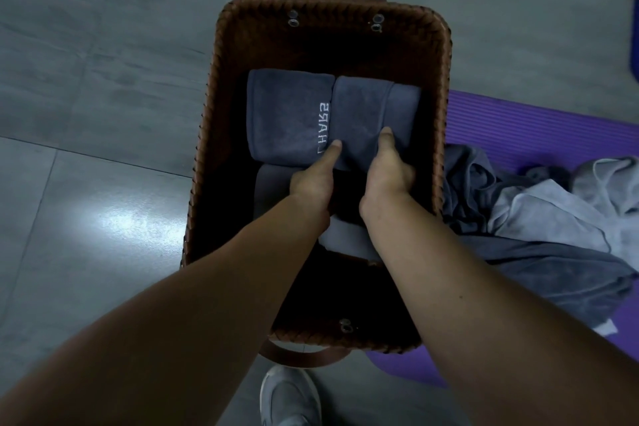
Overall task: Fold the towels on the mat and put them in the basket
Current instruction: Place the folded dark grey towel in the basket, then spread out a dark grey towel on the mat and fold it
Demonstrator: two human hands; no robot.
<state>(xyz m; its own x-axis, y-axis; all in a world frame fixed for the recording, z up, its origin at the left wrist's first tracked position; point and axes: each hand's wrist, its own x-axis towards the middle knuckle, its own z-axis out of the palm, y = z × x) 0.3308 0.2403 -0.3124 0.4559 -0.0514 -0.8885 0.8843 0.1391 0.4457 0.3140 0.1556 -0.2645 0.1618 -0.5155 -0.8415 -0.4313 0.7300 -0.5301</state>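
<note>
Both bare forearms reach forward and down, converging from the lower corners, with the wrists close together but not touching. The left hand point(316, 178) has its thumb stretched forward on top of a folded towel point(363, 107), its fingers tucked out of sight under the near edge. The right hand point(389, 166), just beside it, pinches the same towel the same way, thumb on top and knuckles bent

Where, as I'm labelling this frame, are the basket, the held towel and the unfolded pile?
basket point(332, 43), head view, far inner wall.
held towel point(363, 107), head view, flat top.
unfolded pile point(539, 216), head view, pale crumpled cloth.
</note>
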